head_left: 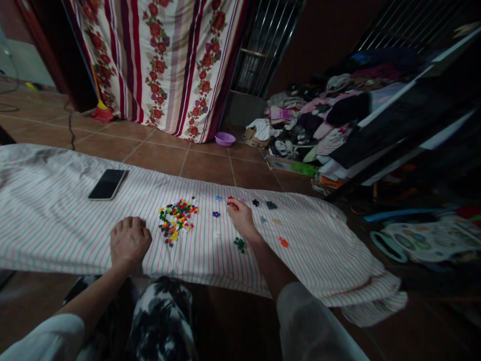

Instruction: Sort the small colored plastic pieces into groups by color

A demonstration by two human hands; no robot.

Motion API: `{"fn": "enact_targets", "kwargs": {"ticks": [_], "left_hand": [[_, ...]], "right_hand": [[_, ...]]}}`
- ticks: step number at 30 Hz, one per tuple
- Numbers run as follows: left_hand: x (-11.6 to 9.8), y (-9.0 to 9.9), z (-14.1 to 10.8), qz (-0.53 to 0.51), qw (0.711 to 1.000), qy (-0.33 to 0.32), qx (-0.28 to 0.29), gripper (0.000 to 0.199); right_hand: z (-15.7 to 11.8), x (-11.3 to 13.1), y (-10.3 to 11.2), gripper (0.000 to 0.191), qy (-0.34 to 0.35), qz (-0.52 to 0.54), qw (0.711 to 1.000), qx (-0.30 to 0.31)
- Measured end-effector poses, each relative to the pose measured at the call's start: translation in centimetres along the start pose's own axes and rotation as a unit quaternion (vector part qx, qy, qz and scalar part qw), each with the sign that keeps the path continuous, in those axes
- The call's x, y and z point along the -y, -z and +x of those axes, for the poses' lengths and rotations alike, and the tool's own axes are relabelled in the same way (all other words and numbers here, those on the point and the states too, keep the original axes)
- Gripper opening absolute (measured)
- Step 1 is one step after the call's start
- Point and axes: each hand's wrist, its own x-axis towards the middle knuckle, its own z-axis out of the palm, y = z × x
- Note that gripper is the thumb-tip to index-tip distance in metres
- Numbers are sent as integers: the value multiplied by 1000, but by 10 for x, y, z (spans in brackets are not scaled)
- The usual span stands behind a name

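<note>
- The heap of small coloured pieces (pixel 179 213) is the landmark: it lies on the striped cloth (pixel 319 250) between the two hands, loose and spread low, probably so single pieces can be picked out easily
- Right of the heap, the right hand (pixel 241 217) reaches over the cloth with thumb and fingers drawn together at the red pieces (pixel 230 197); I cannot tell whether one is pinched between the tips, but the bunched fingers suit something so small
- Just left of the heap, the left hand (pixel 130 239) lies palm down, fingers loosely spread and seemingly holding nothing, perhaps resting there as a support
- Also right of the heap sit small one-colour groups: purple pieces (pixel 216 214) nearest, with blue pieces (pixel 218 198) beyond them, green pieces (pixel 239 244) on the wearer's side, and black pieces (pixel 256 202) and orange pieces (pixel 283 242) farther off; the gaps between them keep the colours from mixing
- The pieces look like hard, slightly glossy plastic, small and blocky in the heap, while the purple group has a lobed, flower-like outline
- Well left of the heap lies a phone (pixel 107 184), a smooth dark slab, apart from the pieces
- Under everything, the cloth looks soft and thin, its stripes rumpling into folds at the right end
</note>
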Motion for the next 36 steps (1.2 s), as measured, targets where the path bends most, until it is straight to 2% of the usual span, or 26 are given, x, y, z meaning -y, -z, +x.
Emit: {"fn": "enact_targets", "kwargs": {"ticks": [4,9,15,21,28,36], "left_hand": [[0,0,0,3,1000,-1,0,27],[0,-2,0,-1,1000,-4,-6,27],[1,-3,0,-11,1000,-2,-8,27],[1,-4,0,-3,1000,-4,-8,25],[0,-3,1,4,1000,0,-2,26],[0,-2,1,-5,1000,5,6,28]], "right_hand": [[12,-28,28,25,-77,-20,994,-71],[21,-58,62,27,-148,-57,979,-125],[29,-72,87,26,-211,-114,961,-135],[34,-84,89,31,-253,-131,951,-120],[36,-101,80,31,-226,-91,962,-122],[37,-100,79,32,-209,-78,968,-118]]}}
